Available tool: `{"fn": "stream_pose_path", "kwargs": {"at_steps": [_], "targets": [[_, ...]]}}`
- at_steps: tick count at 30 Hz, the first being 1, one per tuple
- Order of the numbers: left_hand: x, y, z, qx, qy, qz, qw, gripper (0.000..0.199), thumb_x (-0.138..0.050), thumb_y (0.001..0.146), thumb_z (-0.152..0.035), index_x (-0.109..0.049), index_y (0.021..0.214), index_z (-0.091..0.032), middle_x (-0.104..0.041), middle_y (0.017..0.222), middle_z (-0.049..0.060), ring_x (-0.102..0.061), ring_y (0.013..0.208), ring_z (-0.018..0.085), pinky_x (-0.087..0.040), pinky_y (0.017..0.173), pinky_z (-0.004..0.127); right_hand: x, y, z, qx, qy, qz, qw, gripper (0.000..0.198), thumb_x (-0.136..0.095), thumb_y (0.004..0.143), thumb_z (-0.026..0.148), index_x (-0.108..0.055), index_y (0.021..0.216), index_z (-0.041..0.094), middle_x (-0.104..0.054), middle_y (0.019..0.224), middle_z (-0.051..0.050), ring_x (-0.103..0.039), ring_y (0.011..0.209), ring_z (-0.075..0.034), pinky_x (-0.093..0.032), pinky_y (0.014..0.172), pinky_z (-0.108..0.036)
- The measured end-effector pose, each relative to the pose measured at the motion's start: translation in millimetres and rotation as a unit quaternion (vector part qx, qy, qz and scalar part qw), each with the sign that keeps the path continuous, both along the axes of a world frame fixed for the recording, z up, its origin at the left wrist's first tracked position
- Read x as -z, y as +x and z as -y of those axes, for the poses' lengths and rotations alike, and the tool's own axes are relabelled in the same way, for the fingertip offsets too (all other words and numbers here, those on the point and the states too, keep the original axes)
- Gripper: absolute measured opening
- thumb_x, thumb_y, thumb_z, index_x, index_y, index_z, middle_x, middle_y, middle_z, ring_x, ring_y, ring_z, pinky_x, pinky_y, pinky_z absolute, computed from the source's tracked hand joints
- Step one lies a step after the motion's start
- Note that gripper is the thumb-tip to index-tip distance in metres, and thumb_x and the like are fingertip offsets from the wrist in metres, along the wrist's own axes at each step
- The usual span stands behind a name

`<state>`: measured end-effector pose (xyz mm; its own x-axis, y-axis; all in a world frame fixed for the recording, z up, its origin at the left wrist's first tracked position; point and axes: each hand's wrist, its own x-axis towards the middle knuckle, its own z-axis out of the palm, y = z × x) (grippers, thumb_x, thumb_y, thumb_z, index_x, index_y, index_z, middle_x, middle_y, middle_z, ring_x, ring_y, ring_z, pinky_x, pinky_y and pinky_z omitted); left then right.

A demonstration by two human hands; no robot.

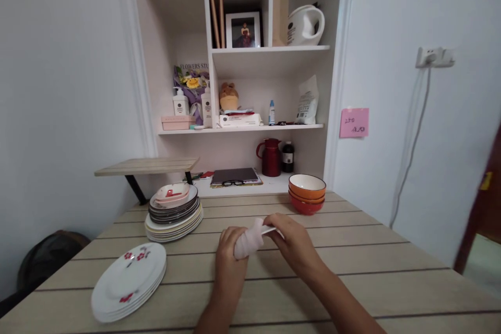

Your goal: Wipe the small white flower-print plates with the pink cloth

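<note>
In front of me, above the table, my left hand is closed around a bunched pale pink cloth. The cloth wraps over one side of a thin white plate, seen nearly edge-on and mostly hidden by cloth and fingers. My right hand pinches the plate's other side between thumb and fingers. To the left lies a stack of white plates with red flowers. Behind it stands a taller pile of plates, topped by small pink-rimmed dishes.
Orange and red bowls are stacked at the back right of the slatted table. Beyond the table are a dark red jug, a dark bottle and a laptop with glasses. A raised wooden shelf juts out at the back left.
</note>
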<state>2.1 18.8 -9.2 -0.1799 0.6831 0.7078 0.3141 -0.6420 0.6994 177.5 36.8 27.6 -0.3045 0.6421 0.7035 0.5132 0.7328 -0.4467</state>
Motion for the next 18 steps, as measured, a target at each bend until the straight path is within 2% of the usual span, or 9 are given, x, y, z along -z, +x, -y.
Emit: {"fn": "stream_pose_path", "kwargs": {"at_steps": [4,8,12,15,18], "targets": [[0.7,2,-4,0.052,-0.098,0.098,0.989,0.022,-0.070,0.066,-0.016,-0.072,0.088,-0.018,-0.070,0.085,0.005,-0.063,0.083,0.023,-0.048,0.076,0.030,-1,-2,-1,-0.044,-0.035,-0.040,0.998,0.011,-0.051,0.089,0.022,-0.056,0.078,0.023,-0.061,0.077,-0.001,-0.053,0.074,-0.019,-0.037,0.068,-0.029],[-4.1,5,-3,0.119,-0.193,0.191,0.955,0.035,-0.078,0.068,-0.032,-0.071,0.099,-0.017,-0.073,0.088,0.004,-0.065,0.084,0.021,-0.049,0.077,0.028,6,-7,-4,-0.089,-0.131,-0.122,0.980,0.010,-0.055,0.086,0.027,-0.053,0.078,0.022,-0.053,0.070,0.002,-0.048,0.067,-0.016,-0.035,0.062,-0.026],[-9.3,7,3,0.153,-0.208,0.259,0.931,0.047,-0.080,0.068,-0.036,-0.070,0.110,-0.016,-0.075,0.098,0.007,-0.067,0.093,0.022,-0.049,0.085,0.028,15,-11,-6,-0.129,-0.218,-0.224,0.941,0.012,-0.060,0.084,0.031,-0.054,0.080,0.021,-0.049,0.067,0.004,-0.045,0.063,-0.014,-0.036,0.058,-0.025],[-8.9,8,4,0.159,-0.212,0.291,0.919,0.056,-0.079,0.069,-0.039,-0.067,0.118,-0.016,-0.075,0.105,0.010,-0.067,0.098,0.024,-0.049,0.088,0.031,18,-17,-4,-0.154,-0.260,-0.302,0.904,0.015,-0.062,0.083,0.034,-0.057,0.085,0.021,-0.054,0.070,0.003,-0.047,0.064,-0.014,-0.038,0.058,-0.025],[-6.1,7,2,0.175,-0.221,0.308,0.909,0.057,-0.080,0.069,-0.041,-0.067,0.117,-0.014,-0.074,0.109,0.013,-0.067,0.101,0.027,-0.049,0.091,0.035,18,-24,0,-0.186,-0.291,-0.371,0.862,0.020,-0.066,0.082,0.035,-0.061,0.094,0.020,-0.061,0.074,0.001,-0.051,0.065,-0.014,-0.040,0.058,-0.025]]}}
